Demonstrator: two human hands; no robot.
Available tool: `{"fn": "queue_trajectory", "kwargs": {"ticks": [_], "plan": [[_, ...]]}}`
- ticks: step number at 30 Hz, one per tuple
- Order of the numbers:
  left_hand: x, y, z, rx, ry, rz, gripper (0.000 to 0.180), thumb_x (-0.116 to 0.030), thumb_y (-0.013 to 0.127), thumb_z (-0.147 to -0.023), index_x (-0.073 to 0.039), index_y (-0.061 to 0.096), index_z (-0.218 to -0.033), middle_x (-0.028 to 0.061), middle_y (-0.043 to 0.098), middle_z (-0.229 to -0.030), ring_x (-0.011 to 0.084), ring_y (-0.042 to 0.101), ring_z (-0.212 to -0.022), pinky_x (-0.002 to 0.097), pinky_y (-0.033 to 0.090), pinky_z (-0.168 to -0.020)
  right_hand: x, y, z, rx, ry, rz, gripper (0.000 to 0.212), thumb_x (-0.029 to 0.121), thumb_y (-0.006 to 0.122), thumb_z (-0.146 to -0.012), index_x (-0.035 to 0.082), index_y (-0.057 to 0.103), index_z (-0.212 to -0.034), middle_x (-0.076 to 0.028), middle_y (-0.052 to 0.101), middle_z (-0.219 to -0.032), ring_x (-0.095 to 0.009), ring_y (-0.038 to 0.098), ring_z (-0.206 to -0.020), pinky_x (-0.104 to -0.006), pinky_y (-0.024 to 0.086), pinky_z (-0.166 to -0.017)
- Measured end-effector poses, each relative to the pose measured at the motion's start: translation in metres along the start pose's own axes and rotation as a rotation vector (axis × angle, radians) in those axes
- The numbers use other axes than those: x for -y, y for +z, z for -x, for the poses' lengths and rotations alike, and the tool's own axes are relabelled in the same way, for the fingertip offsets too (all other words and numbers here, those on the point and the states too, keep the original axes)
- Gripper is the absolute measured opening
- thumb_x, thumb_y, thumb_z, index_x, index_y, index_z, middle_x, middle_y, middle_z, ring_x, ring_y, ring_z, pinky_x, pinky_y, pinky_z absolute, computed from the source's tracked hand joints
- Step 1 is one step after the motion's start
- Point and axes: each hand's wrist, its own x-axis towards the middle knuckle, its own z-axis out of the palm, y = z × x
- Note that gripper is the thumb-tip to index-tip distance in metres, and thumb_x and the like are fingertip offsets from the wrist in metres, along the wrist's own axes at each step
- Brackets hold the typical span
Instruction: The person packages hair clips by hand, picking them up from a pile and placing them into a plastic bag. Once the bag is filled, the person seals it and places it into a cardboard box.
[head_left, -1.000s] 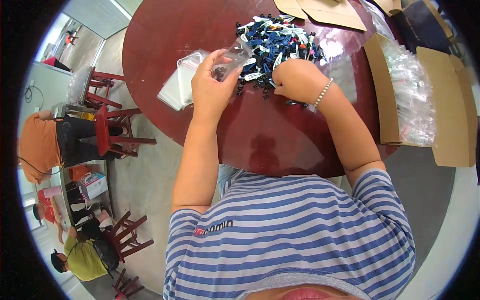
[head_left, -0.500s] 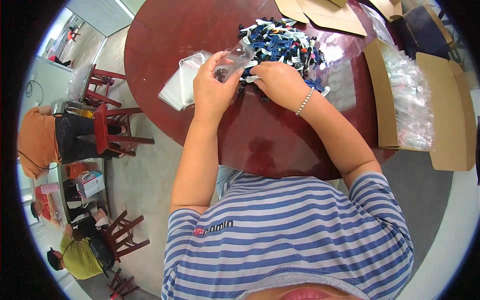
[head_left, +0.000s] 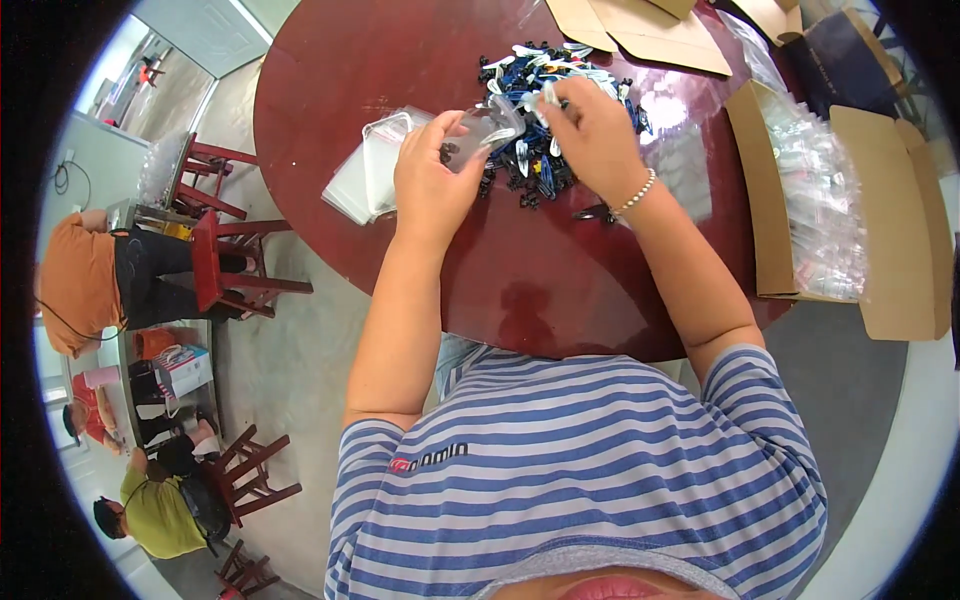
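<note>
At upper centre I see my left hand (head_left: 432,185) pinching a small clear bag (head_left: 480,135) while my right hand (head_left: 590,135) closes on one clip, most of the clip pile (head_left: 545,110) still unbagged.

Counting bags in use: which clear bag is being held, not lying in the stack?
The clear bag pinched in the left hand, raised beside the clip pile. The others lie flat in the stack on the table.
</note>
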Motion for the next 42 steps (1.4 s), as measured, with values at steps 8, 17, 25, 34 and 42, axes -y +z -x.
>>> {"fn": "queue_trajectory", "kwargs": {"ticks": [8,17,25,34,42], "plan": [[0.000,0.000,0.001,0.045,0.137,-0.097,0.048,-0.009,0.080,-0.067,-0.007,0.060,-0.111,0.0080,0.066,-0.098,0.0289,0.059,-0.097,0.0382,0.046,-0.088,0.033,-0.019,-0.004,0.252,0.075,-0.158,0.013,0.008,0.071,-0.084,0.003,0.068,-0.096,0.000,0.061,-0.074,-0.003,0.051,-0.059,-0.0191,0.041,-0.054],[-0.002,-0.003,0.001,0.058,0.101,-0.019,0.045,-0.008,0.078,-0.071,-0.006,0.061,-0.114,0.0073,0.066,-0.098,0.0252,0.062,-0.094,0.0355,0.049,-0.083,0.023,-0.019,-0.010,0.193,-0.023,-0.182,0.022,0.002,0.067,-0.081,0.002,0.067,-0.104,-0.007,0.066,-0.103,-0.016,0.064,-0.089,-0.0248,0.050,-0.075],[-0.006,-0.002,0.005,0.571,-0.106,0.657,0.042,-0.005,0.066,-0.087,-0.002,0.057,-0.127,0.0052,0.066,-0.108,0.0094,0.059,-0.092,0.0260,0.048,-0.078,0.027,-0.030,-0.011,0.456,-0.232,-0.249,0.017,0.007,0.070,-0.079,0.003,0.069,-0.095,-0.010,0.068,-0.105,-0.025,0.066,-0.090,-0.0306,0.052,-0.079],[0.002,0.001,0.004,0.381,-0.183,0.592,0.033,-0.007,0.064,-0.091,-0.002,0.060,-0.124,0.0049,0.068,-0.104,0.0086,0.059,-0.099,0.0248,0.048,-0.086,0.009,-0.148,-0.040,-0.172,0.087,0.377,0.012,0.011,0.068,-0.087,0.001,0.068,-0.092,-0.004,0.069,-0.078,-0.007,0.061,-0.069,-0.0217,0.048,-0.064],[-0.013,0.001,0.007,0.354,-0.172,0.540,0.028,-0.005,0.064,-0.090,-0.001,0.063,-0.118,0.0056,0.068,-0.101,0.0097,0.061,-0.093,0.0247,0.050,-0.080,-0.042,-0.269,-0.014,-0.206,0.419,0.679,0.024,0.023,0.066,-0.089,0.000,0.069,-0.093,-0.010,0.072,-0.082,-0.013,0.069,-0.075,-0.0255,0.052,-0.070]]}}
